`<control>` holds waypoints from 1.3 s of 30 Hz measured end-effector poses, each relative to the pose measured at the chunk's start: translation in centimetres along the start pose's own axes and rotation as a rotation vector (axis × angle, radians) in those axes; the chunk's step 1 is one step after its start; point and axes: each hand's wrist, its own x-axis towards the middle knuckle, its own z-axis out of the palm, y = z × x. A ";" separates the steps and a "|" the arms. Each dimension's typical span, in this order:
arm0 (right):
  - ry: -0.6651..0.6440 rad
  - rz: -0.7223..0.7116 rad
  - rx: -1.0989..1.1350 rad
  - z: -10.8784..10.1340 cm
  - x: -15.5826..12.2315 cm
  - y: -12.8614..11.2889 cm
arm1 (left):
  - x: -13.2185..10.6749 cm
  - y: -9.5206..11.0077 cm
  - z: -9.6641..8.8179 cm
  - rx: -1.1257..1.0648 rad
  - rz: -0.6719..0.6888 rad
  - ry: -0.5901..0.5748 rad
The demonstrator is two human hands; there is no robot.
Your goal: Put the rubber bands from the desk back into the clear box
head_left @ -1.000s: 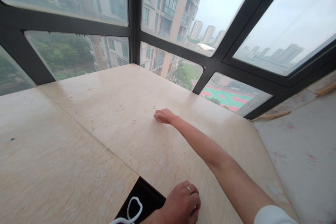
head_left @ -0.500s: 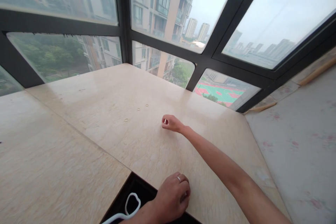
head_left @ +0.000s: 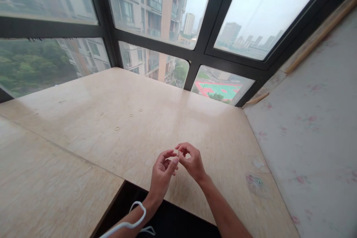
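Observation:
My left hand [head_left: 163, 173] and my right hand [head_left: 192, 160] meet low above the stone-like surface, fingertips almost touching. In my right hand, thumb and forefinger are pinched on a tiny pale thing [head_left: 176, 152], too small to name. The thumb and forefinger of my left hand come together at the same spot in a loose pinch, its other fingers curled. Beyond the hands lie three thin yellowish rings, like small rubber bands: a nearer ring [head_left: 117, 128], a middle ring [head_left: 131, 115] and a farther ring [head_left: 140, 110].
A clear plastic bag [head_left: 257, 184] with small coloured bits lies at the right, by the flowered wall [head_left: 309, 130]. Dark window frames [head_left: 156, 46] edge the pale surface [head_left: 92, 119]. A white cord [head_left: 125, 225] crosses my left forearm above a dark gap [head_left: 173, 219].
My right hand has drawn back towards me, and my left hand has risen to meet it. The view has shifted right, bringing the plastic bag into sight.

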 end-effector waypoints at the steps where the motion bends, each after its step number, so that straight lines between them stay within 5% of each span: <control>1: 0.015 -0.012 -0.011 -0.2 -0.6 -0.3 | -0.1 0.2 0.2 0.005 -0.006 -0.017; 11: 0.087 -0.033 -0.063 -0.8 -3.9 -1.8 | -1.1 0.7 0.3 0.069 -0.039 -0.098; 25: 0.102 -0.037 -0.054 -1.3 -4.9 -2.4 | -1.2 0.5 -0.2 0.222 -0.006 -0.151; 39: 0.124 0.144 0.012 -2.2 -6.2 -2.2 | -1.3 0.0 0.2 0.274 -0.030 -0.300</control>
